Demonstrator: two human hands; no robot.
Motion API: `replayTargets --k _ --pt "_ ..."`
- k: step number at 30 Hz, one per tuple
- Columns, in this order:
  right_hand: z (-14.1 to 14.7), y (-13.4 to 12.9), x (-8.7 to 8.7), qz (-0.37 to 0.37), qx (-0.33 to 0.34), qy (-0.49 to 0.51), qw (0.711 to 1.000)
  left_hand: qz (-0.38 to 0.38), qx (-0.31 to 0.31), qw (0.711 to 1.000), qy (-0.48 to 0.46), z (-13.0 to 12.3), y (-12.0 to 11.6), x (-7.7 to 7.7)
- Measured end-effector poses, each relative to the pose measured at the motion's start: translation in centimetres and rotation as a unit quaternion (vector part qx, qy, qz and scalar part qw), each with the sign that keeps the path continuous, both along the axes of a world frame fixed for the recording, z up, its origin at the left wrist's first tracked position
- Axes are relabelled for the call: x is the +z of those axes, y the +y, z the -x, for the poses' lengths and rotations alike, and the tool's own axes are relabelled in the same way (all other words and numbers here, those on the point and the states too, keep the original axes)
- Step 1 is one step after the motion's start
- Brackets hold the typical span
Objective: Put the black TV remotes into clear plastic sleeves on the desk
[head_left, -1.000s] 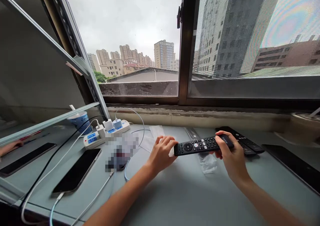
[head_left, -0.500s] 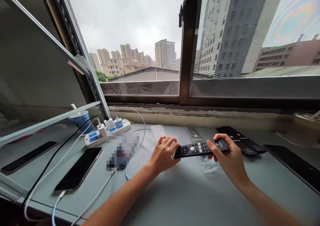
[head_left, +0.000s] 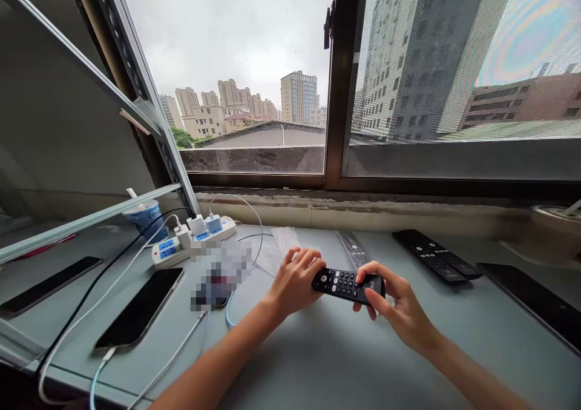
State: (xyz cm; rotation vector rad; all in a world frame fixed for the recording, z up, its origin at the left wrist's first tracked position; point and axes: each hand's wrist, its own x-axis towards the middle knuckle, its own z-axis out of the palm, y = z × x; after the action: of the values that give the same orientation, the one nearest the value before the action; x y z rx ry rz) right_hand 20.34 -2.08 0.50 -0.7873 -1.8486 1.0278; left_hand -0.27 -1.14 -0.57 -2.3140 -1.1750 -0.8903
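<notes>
The remote (head_left: 338, 281) is held over the table (head_left: 318, 361), one end gripped between the thumb and fingers of the right hand (head_left: 402, 307), the other enclosed by the curled left hand (head_left: 295, 281). It is probably best steadied lightly from both ends, clear of the other remotes (head_left: 429, 254), without buttons being pressed.

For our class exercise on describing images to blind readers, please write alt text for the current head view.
A person's left hand and right hand hold a black remote control above a grey table by a window. More remotes, phones and a power strip lie around.
</notes>
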Motion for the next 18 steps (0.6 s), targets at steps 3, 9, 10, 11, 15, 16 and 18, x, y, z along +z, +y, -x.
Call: replayTargets --k 3,9,10,11,15,16,18 --pt "0.0 -0.1 -0.1 0.016 0.053 -0.035 0.998 -0.018 -0.013 1.0 0.012 0.0 -0.1 0.0" --pt "0.3 -0.1 -0.1 0.061 0.069 -0.095 0.991 -0.056 -0.022 0.998 0.032 0.0 -0.1 0.0" --pt "0.4 -0.2 -0.1 0.071 0.075 -0.098 0.99 -0.062 -0.024 0.997 0.037 -0.1 -0.2 0.0" --pt "0.5 -0.2 0.0 0.08 0.082 -0.098 0.989 -0.068 -0.026 0.997 0.042 -0.1 -0.3 0.1" --pt "0.7 -0.5 0.1 0.126 0.098 -0.068 0.985 -0.081 -0.033 0.994 0.06 -0.4 -0.7 0.4" --pt "0.8 -0.6 0.1 0.145 0.101 -0.06 0.982 -0.084 -0.035 0.994 0.063 -0.5 -0.9 0.5" --pt "0.9 -0.8 0.1 0.194 0.115 -0.048 0.973 -0.094 -0.039 0.993 0.064 -0.7 -1.1 0.7"
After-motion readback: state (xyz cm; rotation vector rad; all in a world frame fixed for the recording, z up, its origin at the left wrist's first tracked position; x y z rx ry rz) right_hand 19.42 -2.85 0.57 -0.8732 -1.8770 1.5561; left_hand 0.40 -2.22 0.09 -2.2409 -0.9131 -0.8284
